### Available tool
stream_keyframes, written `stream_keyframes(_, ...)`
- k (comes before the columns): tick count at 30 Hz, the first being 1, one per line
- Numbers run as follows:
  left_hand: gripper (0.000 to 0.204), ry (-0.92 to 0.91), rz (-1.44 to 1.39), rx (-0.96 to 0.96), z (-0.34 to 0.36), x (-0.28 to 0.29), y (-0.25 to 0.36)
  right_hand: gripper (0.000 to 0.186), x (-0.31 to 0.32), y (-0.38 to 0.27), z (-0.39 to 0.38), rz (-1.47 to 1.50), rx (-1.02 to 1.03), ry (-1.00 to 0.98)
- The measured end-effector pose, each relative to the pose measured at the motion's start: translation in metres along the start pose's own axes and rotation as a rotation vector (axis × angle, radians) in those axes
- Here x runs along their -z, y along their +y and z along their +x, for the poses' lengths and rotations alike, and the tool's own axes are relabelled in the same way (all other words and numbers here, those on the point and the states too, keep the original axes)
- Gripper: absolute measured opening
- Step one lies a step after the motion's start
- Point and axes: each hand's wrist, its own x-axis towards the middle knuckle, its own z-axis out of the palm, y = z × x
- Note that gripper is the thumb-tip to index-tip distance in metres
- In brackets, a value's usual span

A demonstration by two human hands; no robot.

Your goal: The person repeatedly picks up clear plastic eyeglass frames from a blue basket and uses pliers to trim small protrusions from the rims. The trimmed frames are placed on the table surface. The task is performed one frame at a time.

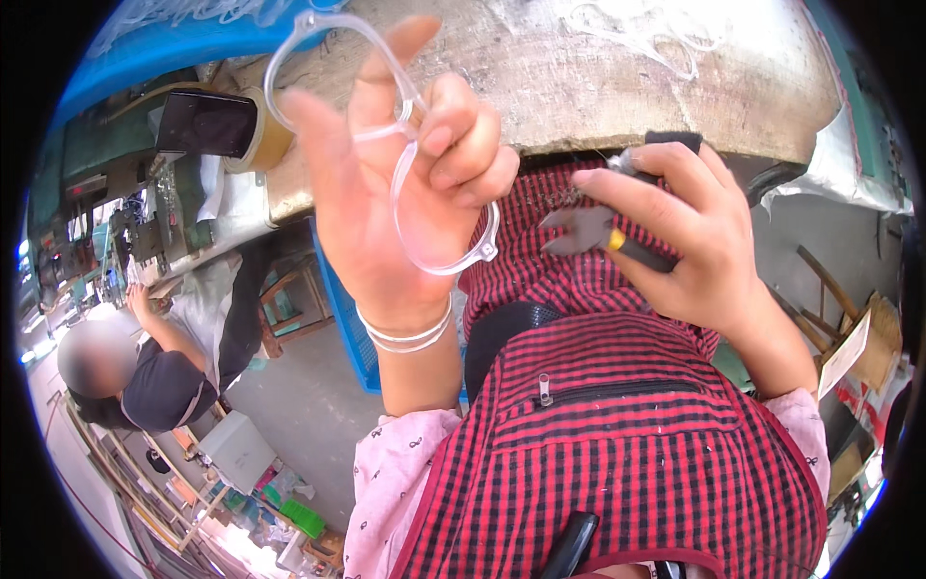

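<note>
My left hand [376, 207] is raised above the front edge of the bench, palm showing. Its curled fingers grip a clear plastic eyeglass frame [482, 252], with one rim rising past the fingertips and the other across the palm. The rims look to have no lenses. In my right hand [694, 222], diagonal cutting pliers [584, 232] with a black and yellow grip point left, their jaws slightly apart. A small silver and dark thing [632, 166] shows by its fingers; I cannot tell what it is. The pliers and the frame do not touch.
More clear frames lie on the worn bench top [540, 77] and in a blue tray [106, 72] at the far left. A tan roll [270, 135] stands beside a dark box [204, 123]. Lower left are a blue crate [352, 328] and another person [164, 391].
</note>
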Motion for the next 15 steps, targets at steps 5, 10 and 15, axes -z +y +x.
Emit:
stream_keyframes(5, 0.076, 0.017, -0.002, 0.046, 0.006, -0.002, -0.009, 0.063, 0.002, 0.003, 0.012, -0.202, 0.159, -0.003)
stream_keyframes(10, 0.076, 0.028, 0.025, 0.061, 0.008, -0.004, -0.012, 0.054, 0.018, 0.006, 0.029, -0.395, 0.300, -0.065)
stream_keyframes(15, 0.075, 0.037, 0.040, 0.064, 0.010, -0.004, -0.017, 0.040, 0.023, 0.010, 0.043, -0.473, 0.456, -0.035)
